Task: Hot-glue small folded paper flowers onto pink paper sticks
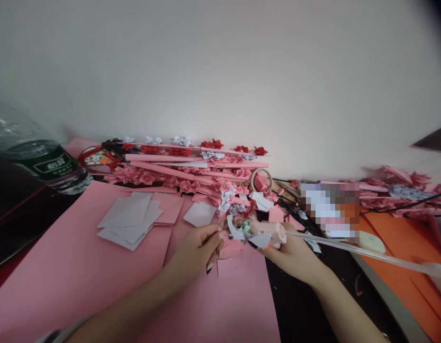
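Observation:
My right hand [290,255] is wrapped round a pale pink hot glue gun [272,232], whose nozzle end points left. From its back a long clear glue stick [349,251] runs out to the right. White paper scraps [260,239] partly cover the gun's front. My left hand [208,244] is closed at the nozzle end, fingertips pinched at a pink paper strip [232,247]; exactly what lies between them is hidden. Just beyond the fingers, small white paper flowers [225,200] sit in line with the strip. A small pink paper piece [229,267] lies below.
Large pink sheets [135,295] cover the black table, with white paper squares [129,219] on top. Along the wall lie pink paper rolls [163,164] with folded flowers. A water bottle [45,157] leans at left; a tape roll [261,181], phone [329,209] and orange sheets [402,247] are rightward.

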Demonstrator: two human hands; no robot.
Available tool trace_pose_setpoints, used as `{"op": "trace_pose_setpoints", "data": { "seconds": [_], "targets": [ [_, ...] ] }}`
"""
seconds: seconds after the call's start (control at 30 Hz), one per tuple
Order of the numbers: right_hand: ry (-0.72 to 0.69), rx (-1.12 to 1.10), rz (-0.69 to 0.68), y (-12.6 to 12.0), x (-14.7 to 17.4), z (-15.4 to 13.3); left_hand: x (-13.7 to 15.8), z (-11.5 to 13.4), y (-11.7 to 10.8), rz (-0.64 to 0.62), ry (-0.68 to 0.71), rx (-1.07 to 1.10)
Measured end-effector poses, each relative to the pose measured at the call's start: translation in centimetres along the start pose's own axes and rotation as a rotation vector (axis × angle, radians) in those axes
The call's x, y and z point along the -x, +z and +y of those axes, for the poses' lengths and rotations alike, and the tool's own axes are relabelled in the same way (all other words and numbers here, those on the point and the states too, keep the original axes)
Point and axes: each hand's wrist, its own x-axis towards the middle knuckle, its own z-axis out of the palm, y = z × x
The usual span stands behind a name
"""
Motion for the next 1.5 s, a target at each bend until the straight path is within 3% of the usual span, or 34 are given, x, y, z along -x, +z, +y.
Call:
{"op": "trace_pose_setpoints", "data": {
  "seconds": [0.3, 0.53, 0.67, 0.97, 1.13, 1.33, 1.43, 1.5],
  "targets": [
    [0.027, 0.065, 0.046, -0.4, 0.2, 0.2, 0.0, 0.1, -0.1, 0.009, 0.016, 0.012],
    [0.097, 0.212, 0.306, -1.7, 0.5, 1.4, 0.0, 0.4, -0.1, 0.07, -0.019, 0.054],
    [0.22, 0.435, 0.471, -3.3, 0.4, 2.4, 0.1, 0.8, -0.1, 0.127, -0.021, 0.066],
    [0.34, 0.658, 0.285, -4.6, 0.5, 4.4, -0.1, 0.6, -0.4, 0.152, 0.007, 0.072],
    [0.257, 0.648, 0.271, -4.5, 0.3, 6.3, 0.1, 0.8, -0.4, 0.158, 0.001, 0.062],
    [0.017, 0.578, 0.578, -3.6, -0.1, 4.3, 0.2, 0.9, -0.3, 0.171, 0.007, 0.035],
    [-0.107, 0.516, 0.474, -1.8, -0.5, 2.8, 0.1, 0.9, -0.3, 0.175, 0.001, 0.045],
    [-0.119, 0.532, 0.403, -0.5, -0.9, 2.4, 0.1, 0.9, -0.3, 0.178, 0.003, 0.055]
  ]
}}
